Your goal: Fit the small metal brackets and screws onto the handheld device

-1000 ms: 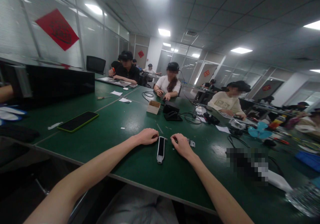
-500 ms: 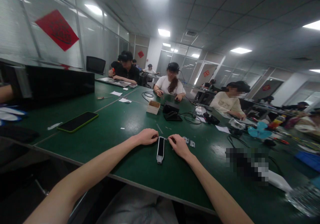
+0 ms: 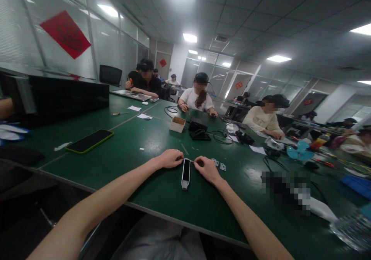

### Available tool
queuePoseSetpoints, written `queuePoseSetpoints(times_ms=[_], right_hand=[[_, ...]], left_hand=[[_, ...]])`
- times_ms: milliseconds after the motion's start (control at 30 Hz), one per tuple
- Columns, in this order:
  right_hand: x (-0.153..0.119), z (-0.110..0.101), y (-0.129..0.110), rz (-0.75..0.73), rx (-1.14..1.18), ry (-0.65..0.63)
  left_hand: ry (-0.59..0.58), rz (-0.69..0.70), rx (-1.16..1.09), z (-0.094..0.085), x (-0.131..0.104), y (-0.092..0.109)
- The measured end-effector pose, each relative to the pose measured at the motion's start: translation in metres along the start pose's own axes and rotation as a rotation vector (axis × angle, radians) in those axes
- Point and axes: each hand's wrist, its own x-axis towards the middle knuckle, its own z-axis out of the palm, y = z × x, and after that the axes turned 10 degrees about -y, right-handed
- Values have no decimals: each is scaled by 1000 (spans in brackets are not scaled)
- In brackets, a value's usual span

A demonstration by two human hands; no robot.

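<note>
On the green table lies a long, narrow device [image 3: 186, 170] with a white frame and a black middle, its tapered grey end towards me. My left hand [image 3: 171, 158] is at its far left corner, thumb and fingers closed together. What they pinch, if anything, is too small to make out. At the far right corner is my right hand [image 3: 206, 168], also in a pinch; a tiny dark bit shows by its fingertips, its kind unclear. Just beyond the right hand lie small grey metal plates [image 3: 222, 167].
A phone with a green edge [image 3: 90, 141] lies to the left. Ahead stand a small open box [image 3: 177, 124] and a black stand [image 3: 199, 129]. Cables, a blue fan [image 3: 300, 151] and a clear plastic item [image 3: 351, 229] are on the right. Several people sit around.
My right fingertips have shifted very slightly towards the device. My left hand and the device stay put. Across the table, a person's hand has moved a little to the right.
</note>
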Motion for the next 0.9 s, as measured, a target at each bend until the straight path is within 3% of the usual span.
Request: queuePoseSetpoints(times_ms=[900], right_hand=[[2, 6, 9, -55, 91, 65]], left_hand=[[16, 21, 19, 4, 2, -4]])
